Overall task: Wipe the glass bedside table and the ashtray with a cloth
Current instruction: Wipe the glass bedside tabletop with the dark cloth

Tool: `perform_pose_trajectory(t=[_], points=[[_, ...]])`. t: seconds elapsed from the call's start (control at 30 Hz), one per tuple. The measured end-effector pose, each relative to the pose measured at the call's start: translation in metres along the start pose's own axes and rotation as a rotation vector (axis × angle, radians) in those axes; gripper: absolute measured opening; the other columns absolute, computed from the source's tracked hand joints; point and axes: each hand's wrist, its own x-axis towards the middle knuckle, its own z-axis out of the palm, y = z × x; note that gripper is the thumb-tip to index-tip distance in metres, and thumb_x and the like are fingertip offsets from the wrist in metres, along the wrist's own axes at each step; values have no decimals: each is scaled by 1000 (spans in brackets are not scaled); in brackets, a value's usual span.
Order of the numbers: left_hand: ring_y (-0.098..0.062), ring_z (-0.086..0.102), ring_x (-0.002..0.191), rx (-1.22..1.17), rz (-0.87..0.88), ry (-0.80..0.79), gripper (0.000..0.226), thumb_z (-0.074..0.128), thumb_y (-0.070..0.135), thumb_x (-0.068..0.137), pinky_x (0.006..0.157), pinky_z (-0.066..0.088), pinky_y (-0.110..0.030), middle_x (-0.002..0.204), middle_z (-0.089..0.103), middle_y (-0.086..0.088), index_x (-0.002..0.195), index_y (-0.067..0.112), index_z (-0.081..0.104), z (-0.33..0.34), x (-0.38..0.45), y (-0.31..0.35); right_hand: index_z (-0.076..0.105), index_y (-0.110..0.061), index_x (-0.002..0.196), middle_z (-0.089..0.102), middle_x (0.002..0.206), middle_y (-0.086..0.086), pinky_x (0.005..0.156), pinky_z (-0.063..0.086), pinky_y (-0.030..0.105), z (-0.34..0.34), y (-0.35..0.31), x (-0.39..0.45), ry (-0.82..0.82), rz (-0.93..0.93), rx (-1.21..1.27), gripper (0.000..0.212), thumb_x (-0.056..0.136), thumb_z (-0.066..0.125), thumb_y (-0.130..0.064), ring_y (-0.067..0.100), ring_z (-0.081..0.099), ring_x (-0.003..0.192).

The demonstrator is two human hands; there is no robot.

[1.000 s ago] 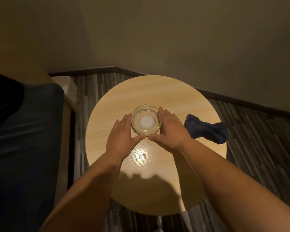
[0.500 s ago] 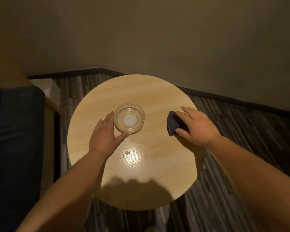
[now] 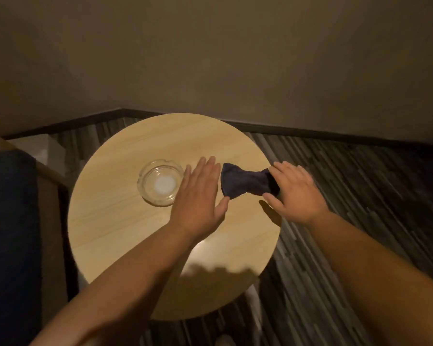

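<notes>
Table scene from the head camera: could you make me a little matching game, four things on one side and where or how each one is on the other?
Things:
1. ashtray
2. cloth
3. left hand
4. right hand

States:
A. flat and open, between ashtray and cloth
B. dark blue, bunched in the middle
C. gripping the cloth's right end
D. clear glass, on the table's left part

Pairs: 1-D, 2-B, 3-A, 4-C

— How many things sit on the round, pale wood-look table (image 3: 125,228)?
— Two: one clear round glass ashtray (image 3: 159,182) and one dark blue crumpled cloth (image 3: 245,183).
— Hands over that table?
— Two: one left hand (image 3: 198,198), one right hand (image 3: 294,193).
</notes>
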Motion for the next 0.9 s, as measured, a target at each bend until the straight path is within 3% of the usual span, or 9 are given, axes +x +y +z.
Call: perform_pose_trajectory(t=[0.1, 0.17, 0.27, 0.33, 0.4, 0.63, 0.77, 0.83, 0.9], points=[[-24, 6, 148, 81, 116, -99, 70, 48, 49, 93, 120, 9, -47, 160, 16, -4, 150, 20, 19, 26, 39, 40, 24, -20, 148, 27, 156, 3, 119, 8, 44, 5, 27, -16, -34, 65, -20, 69, 92, 35, -58, 20, 16, 145], [-28, 22, 143, 143, 216, -167, 63, 51, 49, 92, 117, 20, -47, 154, 29, -7, 144, 19, 31, 45, 59, 53, 25, -18, 149, 26, 156, 4, 119, 7, 43, 9, 46, -28, -42, 83, -15, 71, 91, 31, -59, 20, 14, 145], [-25, 52, 103, 194, 264, -184, 38, 53, 44, 90, 86, 46, -42, 116, 57, -6, 118, 20, 48, 62, 76, 58, 26, -17, 148, 26, 156, 5, 119, 6, 43, 16, 68, -46, -51, 110, 4, 69, 92, 34, -57, 20, 14, 145], [-26, 53, 90, 239, 246, -173, 33, 51, 44, 93, 75, 46, -42, 103, 59, -6, 112, 17, 51, 66, 80, 56, 28, -16, 147, 27, 155, 6, 119, 8, 44, 22, 77, -55, -48, 117, 16, 71, 91, 29, -59, 21, 16, 145], [-27, 53, 88, 261, 244, -199, 31, 49, 42, 95, 74, 45, -42, 101, 58, -8, 110, 15, 53, 65, 81, 53, 31, -15, 146, 29, 155, 8, 118, 9, 45, 24, 80, -59, -37, 116, 47, 74, 87, 22, -59, 23, 18, 144], [-26, 53, 85, 147, 205, -256, 17, 48, 26, 98, 70, 46, -39, 99, 56, -8, 105, 12, 55, 34, 75, 52, 26, -21, 148, 19, 158, 3, 119, 2, 42, 10, 60, -43, 0, 47, 114, 61, 95, 37, -50, 20, 9, 146], [-32, 55, 75, 232, 168, -203, 12, 65, 16, 88, 58, 47, -41, 86, 56, -12, 95, 8, 58, -9, 54, 40, 25, -21, 148, 20, 158, 3, 119, 4, 43, -19, 34, -28, 3, -26, 97, 63, 95, 37, -52, 21, 8, 147], [-33, 54, 65, 310, 129, -188, 19, 75, 11, 78, 48, 42, -38, 76, 56, -13, 87, 7, 58, -41, 42, 22, 26, -22, 147, 21, 158, 3, 119, 6, 45, -39, 13, -16, 3, -71, 85, 62, 95, 36, -54, 22, 9, 146], [-31, 54, 63, 360, 65, -166, 20, 76, 12, 75, 47, 37, -35, 73, 56, -12, 84, 9, 58, -78, 25, 4, 26, -24, 147, 20, 158, 1, 119, 6, 45, -59, -19, -3, 8, -127, 72, 62, 95, 33, -57, 22, 10, 146]])
